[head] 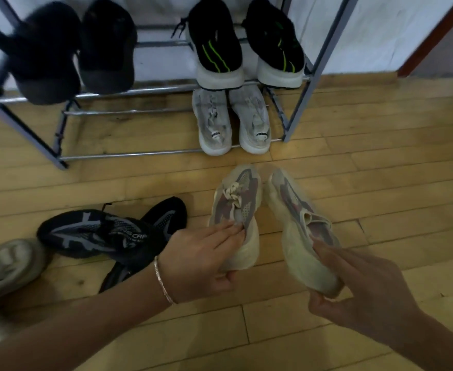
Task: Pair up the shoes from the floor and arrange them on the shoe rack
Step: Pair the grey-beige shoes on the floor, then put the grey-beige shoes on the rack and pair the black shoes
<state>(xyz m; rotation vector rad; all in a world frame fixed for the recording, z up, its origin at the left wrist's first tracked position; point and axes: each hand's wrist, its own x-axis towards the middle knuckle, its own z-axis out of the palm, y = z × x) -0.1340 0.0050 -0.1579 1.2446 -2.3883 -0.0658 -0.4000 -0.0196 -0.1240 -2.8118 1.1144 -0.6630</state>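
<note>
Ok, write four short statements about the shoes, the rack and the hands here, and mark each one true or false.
1. The left hand holds a cream shoe at its heel, and the right hand holds the matching cream shoe. True.
2. The green-striped black shoes lie on the floor. False: both stand on the upper tier of the shoe rack.
3. The pale grey pair stands on the lower tier. True.
4. No other shoes remain on the floor. False: two black-grey shoes lie left of the left hand.

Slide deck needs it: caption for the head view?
Left hand holds one beige shoe, right hand its mate, before the rack; black shoes lie nearby.
</note>
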